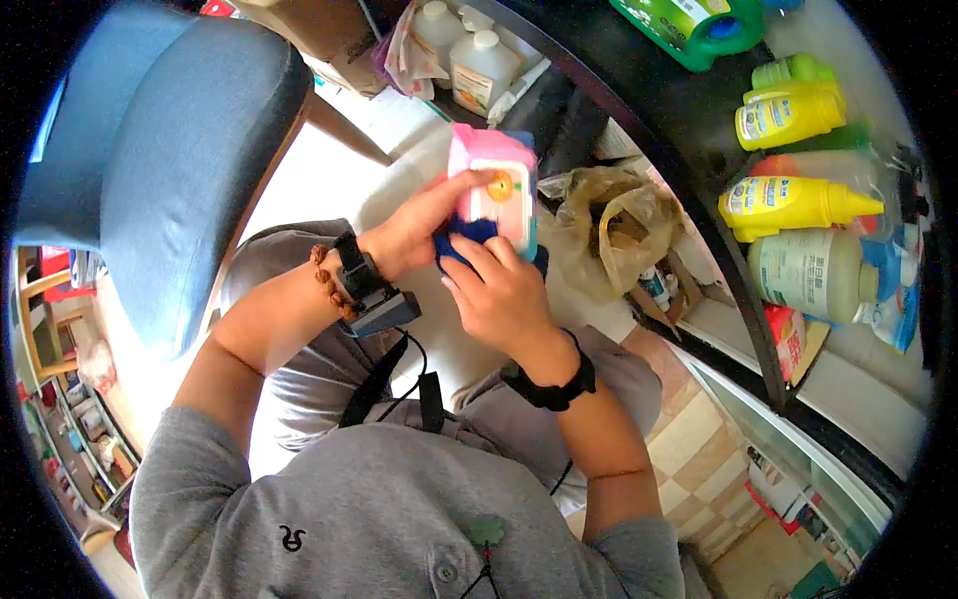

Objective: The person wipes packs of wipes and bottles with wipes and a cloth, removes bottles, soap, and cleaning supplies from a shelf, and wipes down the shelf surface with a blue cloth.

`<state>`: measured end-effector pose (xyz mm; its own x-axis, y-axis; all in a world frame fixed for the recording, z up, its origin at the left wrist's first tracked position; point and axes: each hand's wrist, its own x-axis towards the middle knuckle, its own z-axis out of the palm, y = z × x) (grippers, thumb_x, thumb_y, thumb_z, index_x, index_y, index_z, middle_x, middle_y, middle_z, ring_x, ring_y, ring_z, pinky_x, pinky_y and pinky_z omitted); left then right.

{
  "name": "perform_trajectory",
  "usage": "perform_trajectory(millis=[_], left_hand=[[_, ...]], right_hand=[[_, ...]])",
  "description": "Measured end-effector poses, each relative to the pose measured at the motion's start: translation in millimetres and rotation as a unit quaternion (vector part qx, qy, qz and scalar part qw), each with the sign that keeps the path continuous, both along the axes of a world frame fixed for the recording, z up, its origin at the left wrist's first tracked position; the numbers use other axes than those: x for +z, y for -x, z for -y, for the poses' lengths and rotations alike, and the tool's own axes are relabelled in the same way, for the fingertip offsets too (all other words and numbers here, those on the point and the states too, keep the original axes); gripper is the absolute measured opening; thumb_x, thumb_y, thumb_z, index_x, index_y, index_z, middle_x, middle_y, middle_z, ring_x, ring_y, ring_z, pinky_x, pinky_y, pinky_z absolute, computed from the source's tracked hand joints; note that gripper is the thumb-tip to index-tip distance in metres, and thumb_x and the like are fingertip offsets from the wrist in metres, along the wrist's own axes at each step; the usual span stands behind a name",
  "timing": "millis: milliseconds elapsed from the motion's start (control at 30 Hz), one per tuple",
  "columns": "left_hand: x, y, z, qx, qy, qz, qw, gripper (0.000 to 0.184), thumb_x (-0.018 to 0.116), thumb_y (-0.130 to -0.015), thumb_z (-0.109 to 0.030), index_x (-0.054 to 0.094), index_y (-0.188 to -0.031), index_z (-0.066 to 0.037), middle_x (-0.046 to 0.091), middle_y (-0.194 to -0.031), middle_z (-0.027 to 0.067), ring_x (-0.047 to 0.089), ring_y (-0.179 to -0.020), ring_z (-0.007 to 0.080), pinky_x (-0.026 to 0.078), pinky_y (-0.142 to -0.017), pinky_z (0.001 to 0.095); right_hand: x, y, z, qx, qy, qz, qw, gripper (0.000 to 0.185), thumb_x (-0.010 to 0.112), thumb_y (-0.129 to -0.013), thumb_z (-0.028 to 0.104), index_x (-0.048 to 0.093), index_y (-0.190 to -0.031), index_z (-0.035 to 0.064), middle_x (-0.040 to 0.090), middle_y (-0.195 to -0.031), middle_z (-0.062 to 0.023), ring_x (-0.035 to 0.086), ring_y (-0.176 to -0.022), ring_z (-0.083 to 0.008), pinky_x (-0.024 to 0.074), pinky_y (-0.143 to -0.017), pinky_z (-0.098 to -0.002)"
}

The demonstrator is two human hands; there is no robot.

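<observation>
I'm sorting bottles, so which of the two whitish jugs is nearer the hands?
The jug with orange on its label; the other jug stands farther away.

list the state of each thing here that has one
pink packet: held in left hand
blue cloth: bunched up, right hand's fingers against it
plastic bag: crumpled
white jug: capped
black wristband: fastened round right wrist
</observation>
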<state>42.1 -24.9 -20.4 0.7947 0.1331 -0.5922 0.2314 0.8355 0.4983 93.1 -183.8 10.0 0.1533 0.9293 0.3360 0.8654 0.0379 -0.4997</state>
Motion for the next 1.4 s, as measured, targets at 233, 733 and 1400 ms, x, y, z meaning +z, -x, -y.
perform_trajectory(millis=[233,733,1400], left_hand=[[12.7,-2.1,-18.4,0.029,-0.068,0.086,0.994,0.042,0.061,-0.093,-0.025,0.049,-0.126,-0.003,0.065,-0.113,0.0108,0.067,-0.097,0.0207,0.057,-0.084,0.0353],[19.4,-2.6,-34.3,0.163,0.093,0.120,0.975,0.041,0.050,-0.098,-0.032,0.052,-0.126,-0.001,0.065,-0.116,0.0127,0.065,-0.101,0.0215,0.052,-0.093,0.0350],[22.9,7.1,-41.7,0.116,0.107,0.148,0.976,0.048,0.049,-0.095,-0.031,0.046,-0.133,-0.001,0.059,-0.127,0.0126,0.058,-0.116,0.0249,0.043,-0.104,0.0408]], right_hand=[[19.3,-28.3,17.5,-0.204,-0.166,-0.253,0.931,0.029,0.057,-0.093,0.017,0.061,-0.117,0.0006,0.057,-0.118,-0.0177,0.056,-0.105,-0.0347,0.0459,-0.089,-0.0390],[-16.6,-13.7,-4.1,-0.015,-0.151,-0.004,0.988,0.020,0.057,-0.088,0.002,0.064,-0.107,0.0006,0.055,-0.133,-0.0140,0.049,-0.127,-0.0299,0.0360,-0.109,-0.0453],[-3.5,-28.7,-2.2,-0.288,-0.239,-0.426,0.824,0.038,0.051,-0.096,0.030,0.051,-0.117,-0.0022,0.054,-0.109,-0.0126,0.054,-0.100,-0.0217,0.0435,-0.092,-0.0355]])
